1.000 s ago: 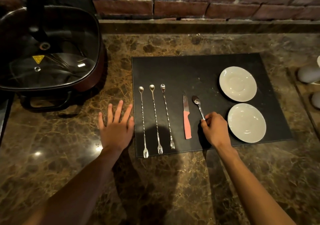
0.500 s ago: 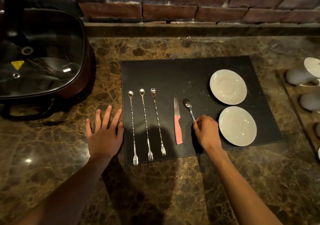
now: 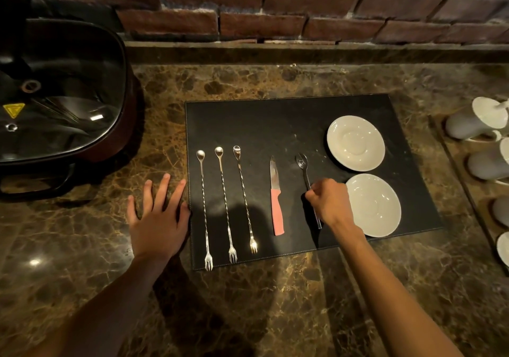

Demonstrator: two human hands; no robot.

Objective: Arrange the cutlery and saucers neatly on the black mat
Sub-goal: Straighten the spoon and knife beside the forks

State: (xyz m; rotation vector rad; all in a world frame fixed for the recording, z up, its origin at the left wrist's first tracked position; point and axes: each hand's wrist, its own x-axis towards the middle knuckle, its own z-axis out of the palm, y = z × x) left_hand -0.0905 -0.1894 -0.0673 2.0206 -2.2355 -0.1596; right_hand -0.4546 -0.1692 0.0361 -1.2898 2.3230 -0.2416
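Note:
A black mat (image 3: 275, 119) lies on the marble counter. Three long twisted spoon-forks (image 3: 224, 205) lie side by side on its left part. To their right lies a pink-handled knife (image 3: 276, 205), blade pointing away from me. A short spoon (image 3: 303, 166) lies right of the knife, and my right hand (image 3: 332, 202) is closed on its handle. Two white saucers sit at the mat's right, one far (image 3: 355, 143) and one near (image 3: 374, 209). My left hand (image 3: 158, 216) rests flat on the counter, fingers spread, touching the mat's left edge.
A dark electric pot with a glass lid (image 3: 55, 95) stands at the back left. A wooden tray with white cups (image 3: 479, 122) sits at the right edge. A brick wall (image 3: 275, 12) runs along the back of the marble counter (image 3: 275, 301).
The view has shifted, so everything sits further left in frame. My right hand stays on the spoon handle and has slid slightly down it. My left hand stays flat by the mat.

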